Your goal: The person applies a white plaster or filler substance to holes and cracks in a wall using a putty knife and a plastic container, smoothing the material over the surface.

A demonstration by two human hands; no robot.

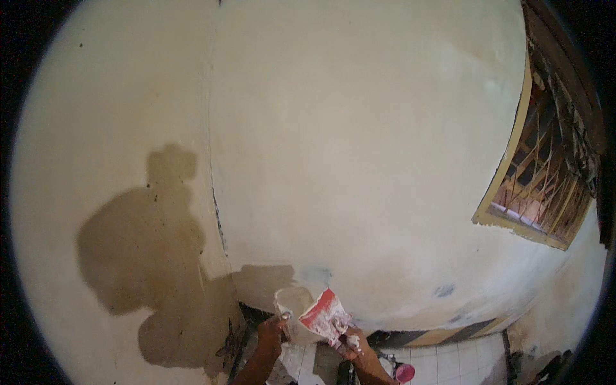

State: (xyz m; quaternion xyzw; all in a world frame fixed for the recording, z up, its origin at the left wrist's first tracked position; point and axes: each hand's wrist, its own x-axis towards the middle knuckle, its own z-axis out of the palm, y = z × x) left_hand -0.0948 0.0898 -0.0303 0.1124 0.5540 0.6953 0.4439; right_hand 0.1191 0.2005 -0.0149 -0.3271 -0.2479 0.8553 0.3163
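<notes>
My left hand (280,326) is closed on the lower edge of a beige, flat, round-cornered piece (294,299), perhaps a spreader; its exact kind is hard to make out. Beside it, my right hand (350,342) grips a red putty spreader (326,313) whose face is smeared with thick whitish paste. Paste also sticks to the fingers of that hand. The two flat pieces are side by side in front of the lower wall, their near edges close together.
A cream wall (366,147) fills most of the view, with a dark crack (217,215) down its corner and grey patches (444,290) low down. At right is a window with a lattice (542,173). Below lie a striped skirting (443,335), white floor tiles (449,362) and a pink cup (405,373).
</notes>
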